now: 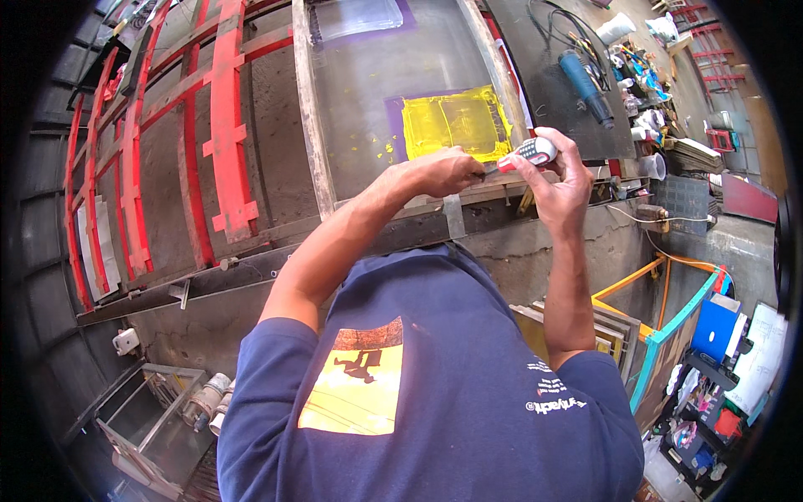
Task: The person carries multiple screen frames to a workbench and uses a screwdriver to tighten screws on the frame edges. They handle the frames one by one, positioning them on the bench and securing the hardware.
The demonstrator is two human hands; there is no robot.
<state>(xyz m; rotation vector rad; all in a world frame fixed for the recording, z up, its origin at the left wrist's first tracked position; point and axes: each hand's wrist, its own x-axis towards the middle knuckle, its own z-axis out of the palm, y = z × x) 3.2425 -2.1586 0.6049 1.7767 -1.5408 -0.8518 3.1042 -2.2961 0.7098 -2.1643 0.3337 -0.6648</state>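
Two hands met at the screen frame's (311, 125) near edge: right hand (559, 180) gripped a red-and-white utility knife (525, 154), left hand (445, 170) pinched its blade end.

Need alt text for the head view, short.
Both hands meet at the near edge of a framed mesh screen with a yellow patch: the right hand grips a red-and-grey tool, the left hand at its tip. Red racks stand left.

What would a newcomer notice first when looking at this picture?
First the bright yellow ink patch on the grey printing screen, upper centre. Just below it, the right hand holds a red-and-white utility knife at the frame's edge, with the left hand beside its tip. At the far left, red metal racks stand out.
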